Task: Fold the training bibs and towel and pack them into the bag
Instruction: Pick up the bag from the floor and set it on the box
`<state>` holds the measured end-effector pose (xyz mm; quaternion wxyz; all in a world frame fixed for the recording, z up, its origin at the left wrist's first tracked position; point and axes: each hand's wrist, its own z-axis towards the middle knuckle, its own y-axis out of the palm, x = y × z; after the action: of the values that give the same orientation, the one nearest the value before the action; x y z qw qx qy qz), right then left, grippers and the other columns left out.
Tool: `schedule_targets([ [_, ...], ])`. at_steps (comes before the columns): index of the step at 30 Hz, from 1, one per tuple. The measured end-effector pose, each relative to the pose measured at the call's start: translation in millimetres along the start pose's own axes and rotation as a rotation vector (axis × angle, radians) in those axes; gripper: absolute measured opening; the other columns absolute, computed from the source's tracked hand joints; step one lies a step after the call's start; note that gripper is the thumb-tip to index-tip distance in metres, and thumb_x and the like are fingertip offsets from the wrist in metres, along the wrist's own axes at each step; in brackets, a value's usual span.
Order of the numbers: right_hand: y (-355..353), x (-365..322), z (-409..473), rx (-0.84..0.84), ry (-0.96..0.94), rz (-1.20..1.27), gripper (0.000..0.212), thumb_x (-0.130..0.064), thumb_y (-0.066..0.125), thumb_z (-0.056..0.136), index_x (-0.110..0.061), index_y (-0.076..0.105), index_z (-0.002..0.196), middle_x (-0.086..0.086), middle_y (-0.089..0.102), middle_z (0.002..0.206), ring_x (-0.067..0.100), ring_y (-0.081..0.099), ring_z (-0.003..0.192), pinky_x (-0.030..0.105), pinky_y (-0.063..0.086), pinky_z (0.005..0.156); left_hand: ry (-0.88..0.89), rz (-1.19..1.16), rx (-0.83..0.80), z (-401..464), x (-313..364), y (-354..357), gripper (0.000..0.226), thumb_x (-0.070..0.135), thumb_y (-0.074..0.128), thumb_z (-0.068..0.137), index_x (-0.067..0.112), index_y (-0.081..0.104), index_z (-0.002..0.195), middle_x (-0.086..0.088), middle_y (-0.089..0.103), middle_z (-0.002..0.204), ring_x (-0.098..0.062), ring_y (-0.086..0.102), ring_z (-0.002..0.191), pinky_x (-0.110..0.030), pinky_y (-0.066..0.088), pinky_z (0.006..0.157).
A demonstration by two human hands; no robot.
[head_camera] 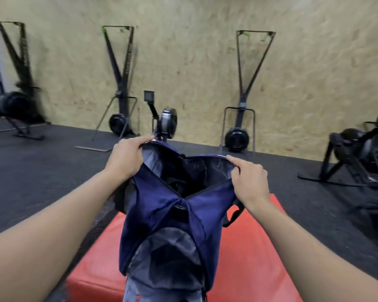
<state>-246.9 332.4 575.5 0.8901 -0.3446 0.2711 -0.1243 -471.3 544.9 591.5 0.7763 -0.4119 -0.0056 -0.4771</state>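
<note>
— Where's the bag [162,214] right now?

— Up on the red box [249,258], standing on end, with its mouth pulled wide toward the wall [194,62]. The near end of the bag has a grey mesh panel, low down, closest to the person.

— Who's got hold of it?

— Both hands. The left hand [127,158] is on the bag's left rim, fingers curled over the edge and clamped on the fabric. The right hand [249,179] grips the bag's right rim, thumb and curled fingers pinching the cloth, with the index finger lying straight along the top edge. Between them the opening is stretched apart.

— Anything inside?

— Dark in there. Something black sits in the bottom of the bag, but I cannot tell what it is. The lining looks grey on the left side.

— Any straps?

— A black strap [234,214] hangs off the bag's right side, over the box. There's a small black buckle on the bag's front, just below the opening.

— And around it?

— Black floor [42,171] on both sides of the bag. Beyond the bag, a rower [164,123] stands just behind the left hand, and ski machines [242,105] lean against the wall further back
</note>
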Motion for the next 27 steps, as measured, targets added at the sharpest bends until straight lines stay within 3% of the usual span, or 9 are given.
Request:
schedule_targets([
  [6, 103.8, -67.6, 43.6, -0.011, -0.017, 0.126, 0.047, -0.009, 0.047, 0.094, -0.033, 0.067, 0.128, 0.021, 0.073, 0.104, 0.044, 0.064, 0.094, 0.045, 0.05, 0.087, -0.052, 0.061, 0.011, 48.4, -98.6, 4.0, 0.056, 0.0, 0.044, 0.092, 0.036, 0.067, 0.128, -0.013, 0.073, 0.116, -0.041, 0.064, 0.1, -0.039, 0.05, 0.086],
  [11, 168.0, -97.8, 65.6, -0.003, -0.006, 0.149, 0.047, -0.01, 0.046, 0.095, -0.033, 0.065, 0.13, 0.021, 0.072, 0.105, 0.046, 0.062, 0.096, 0.044, 0.049, 0.085, -0.042, 0.08, 0.043, 81.8, -161.4, 24.7, 0.055, -0.001, 0.044, 0.092, 0.034, 0.068, 0.127, -0.01, 0.073, 0.117, -0.037, 0.065, 0.102, -0.042, 0.05, 0.096],
  [14, 213.4, -102.5, 57.1, -0.087, -0.013, 0.101, 0.045, -0.012, 0.049, 0.09, -0.03, 0.067, 0.127, 0.02, 0.072, 0.104, 0.045, 0.063, 0.097, 0.043, 0.049, 0.083, -0.069, 0.151, -0.063, 84.2, -197.0, 45.6, 0.06, -0.003, 0.044, 0.089, 0.036, 0.067, 0.129, -0.01, 0.071, 0.121, -0.038, 0.065, 0.103, -0.038, 0.051, 0.09],
  [17, 253.7, -101.3, 39.0, -0.248, -0.029, 0.023, 0.043, -0.012, 0.051, 0.085, -0.026, 0.069, 0.121, 0.016, 0.073, 0.102, 0.042, 0.064, 0.096, 0.041, 0.049, 0.077, -0.08, 0.226, -0.234, 70.5, -228.7, 72.4, 0.065, -0.003, 0.044, 0.085, 0.041, 0.065, 0.129, -0.009, 0.069, 0.125, -0.039, 0.064, 0.11, -0.039, 0.052, 0.094],
  [20, 272.0, -99.2, 29.4, -0.335, -0.033, -0.019, 0.049, -0.009, 0.05, 0.084, -0.032, 0.067, 0.124, 0.014, 0.072, 0.104, 0.041, 0.064, 0.097, 0.039, 0.048, 0.075, -0.103, 0.25, -0.278, 54.2, -248.2, 91.6, 0.064, -0.003, 0.043, 0.087, 0.039, 0.064, 0.131, -0.009, 0.069, 0.127, -0.04, 0.062, 0.109, -0.04, 0.05, 0.093],
  [24, 276.3, -95.8, 22.2, -0.366, -0.023, -0.045, 0.049, -0.011, 0.051, 0.087, -0.033, 0.065, 0.129, 0.014, 0.071, 0.114, 0.04, 0.063, 0.105, 0.038, 0.048, 0.084, -0.144, 0.218, -0.278, 40.2, -263.8, 101.6, 0.054, 0.002, 0.045, 0.095, 0.037, 0.063, 0.133, -0.006, 0.067, 0.13, -0.039, 0.061, 0.114, -0.04, 0.049, 0.095],
  [27, 271.4, -93.7, 14.7, -0.413, -0.04, -0.09, 0.032, -0.02, 0.052, 0.088, -0.03, 0.069, 0.113, 0.011, 0.072, 0.107, 0.039, 0.063, 0.102, 0.037, 0.045, 0.073, -0.195, 0.186, -0.339, 24.5, -267.0, 102.5, 0.045, 0.012, 0.052, 0.098, 0.036, 0.061, 0.135, -0.005, 0.07, 0.124, -0.034, 0.063, 0.113, -0.037, 0.05, 0.095],
])
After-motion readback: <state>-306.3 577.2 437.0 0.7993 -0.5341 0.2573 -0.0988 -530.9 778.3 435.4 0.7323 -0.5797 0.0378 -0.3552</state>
